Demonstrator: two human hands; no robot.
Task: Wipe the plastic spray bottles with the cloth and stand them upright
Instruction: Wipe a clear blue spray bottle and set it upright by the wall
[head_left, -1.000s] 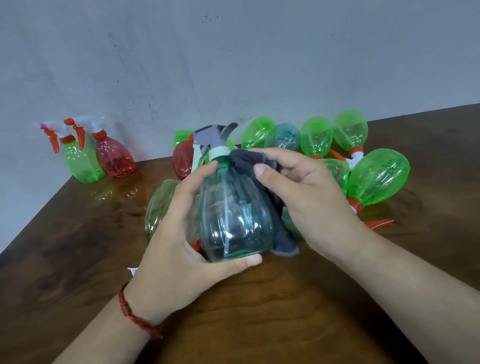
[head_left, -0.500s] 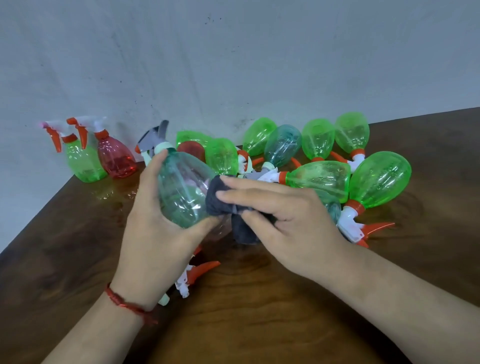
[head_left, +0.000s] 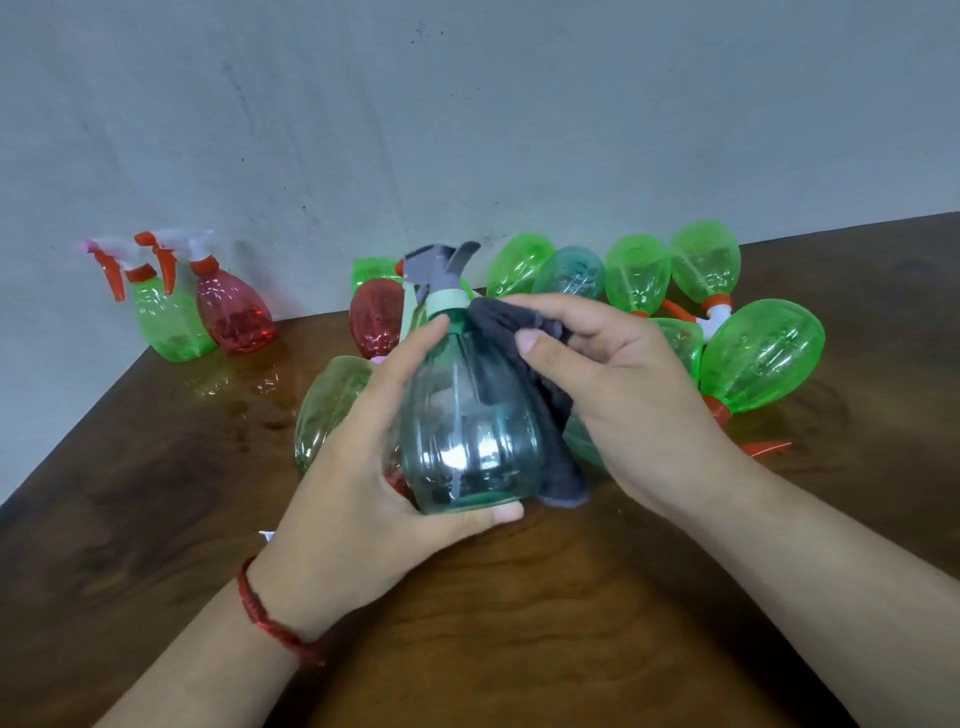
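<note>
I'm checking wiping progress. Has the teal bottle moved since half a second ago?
Yes. The teal bottle has swung upright and rightward, farther from the standing red bottle.

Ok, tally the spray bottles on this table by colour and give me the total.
Green bottles: 8
Teal bottles: 2, including the held bottle
Red bottles: 2
Total: 12 in plain view. A greenish sliver under the right hand, beside the cloth, may be another.
</note>
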